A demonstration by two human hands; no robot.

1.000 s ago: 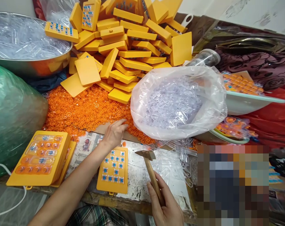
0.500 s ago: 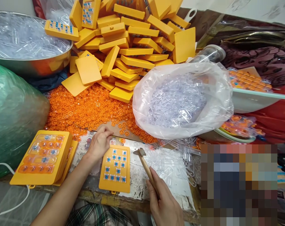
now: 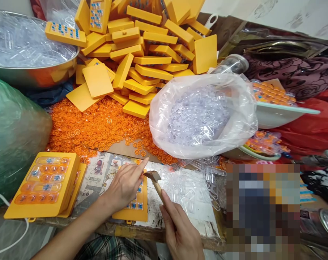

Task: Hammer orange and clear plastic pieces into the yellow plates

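Observation:
A yellow plastic panel (image 3: 138, 211) with blue studs lies flat on the bench near its front edge. My left hand (image 3: 126, 185) rests on top of it and hides most of it, fingers curled with the forefinger stretched toward the far right corner; whether it pinches a small piece I cannot make out. My right hand (image 3: 180, 234) grips the wooden handle of a small hammer (image 3: 154, 178), whose metal head hovers right beside my left fingertip. A spread of small orange rings (image 3: 96, 126) covers the bench just beyond.
A finished yellow panel stack (image 3: 44, 186) sits at the left. A heap of yellow panels (image 3: 142, 47) rises at the back, a steel bowl (image 3: 36, 74) of clear parts at far left, a plastic bag (image 3: 201, 115) of clear pieces at right. Loose clear clips (image 3: 191, 187) lie by the hammer.
My left hand drew back from the orange rings and settled onto the yellow panel. The hammer head moved left and closer to the panel.

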